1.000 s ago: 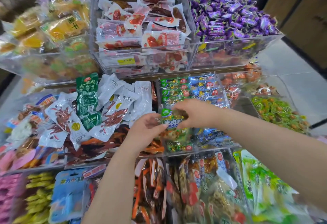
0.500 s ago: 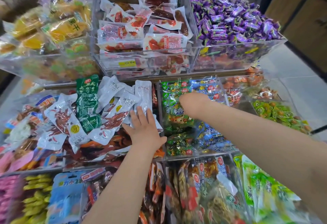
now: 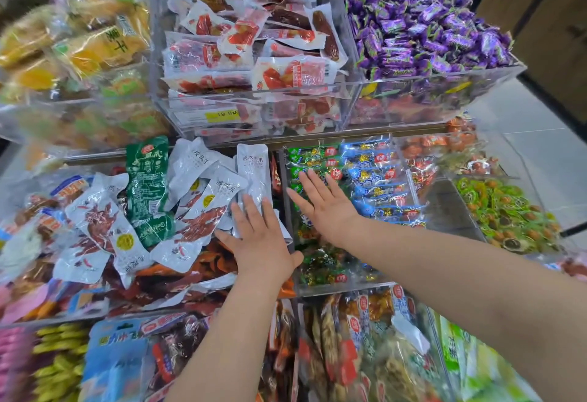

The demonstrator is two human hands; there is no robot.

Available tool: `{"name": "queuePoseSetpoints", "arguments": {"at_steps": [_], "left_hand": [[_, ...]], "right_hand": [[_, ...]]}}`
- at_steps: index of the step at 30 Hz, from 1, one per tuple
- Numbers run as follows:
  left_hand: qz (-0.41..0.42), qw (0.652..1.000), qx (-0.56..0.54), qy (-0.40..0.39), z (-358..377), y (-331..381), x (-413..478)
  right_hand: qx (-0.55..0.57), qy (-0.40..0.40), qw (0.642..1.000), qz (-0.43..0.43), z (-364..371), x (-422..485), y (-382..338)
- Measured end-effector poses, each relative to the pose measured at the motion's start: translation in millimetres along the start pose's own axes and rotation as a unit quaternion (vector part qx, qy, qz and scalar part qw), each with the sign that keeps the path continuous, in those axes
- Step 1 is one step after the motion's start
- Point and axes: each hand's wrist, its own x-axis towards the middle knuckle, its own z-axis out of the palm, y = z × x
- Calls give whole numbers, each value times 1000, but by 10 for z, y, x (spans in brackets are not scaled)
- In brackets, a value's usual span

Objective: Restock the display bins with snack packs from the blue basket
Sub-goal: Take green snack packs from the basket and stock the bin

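My left hand (image 3: pixel 259 238) lies flat with straight fingers on the white snack packs (image 3: pixel 203 185) heaped in the middle-left bin. My right hand (image 3: pixel 320 203) is spread flat, fingers straight, over the green snack packs (image 3: pixel 306 155) in the clear middle bin (image 3: pixel 343 287), beside a row of blue packs (image 3: pixel 378 179). Neither hand holds anything. A single green pack (image 3: pixel 149 185) lies among the white ones. The blue basket is out of view.
Clear bins above hold red-and-white packs (image 3: pixel 254 52), purple candies (image 3: pixel 428 30) and yellow packs (image 3: pixel 79 39). Green-orange sweets (image 3: pixel 508 214) fill a bin at right. Lower bins hold mixed bags (image 3: pixel 365 354) and yellow sweets (image 3: pixel 60 357). Tiled floor (image 3: pixel 540 147) lies to the right.
My right hand let go of a green pack into the middle bin and now lies spread flat over it. My left hand moved left onto the white packs and stays pressed there.
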Motion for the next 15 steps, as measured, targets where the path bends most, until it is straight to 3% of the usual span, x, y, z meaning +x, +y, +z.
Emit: {"name": "queuePoseSetpoints", "arguments": {"at_steps": [9, 15], "left_hand": [[2, 1000, 6, 2, 47, -3, 20], [7, 1000, -13, -10, 15, -33, 30]], "right_hand": [[-33, 18, 999, -7, -7, 184, 79], [-14, -15, 1000, 1, -48, 120, 36]]}}
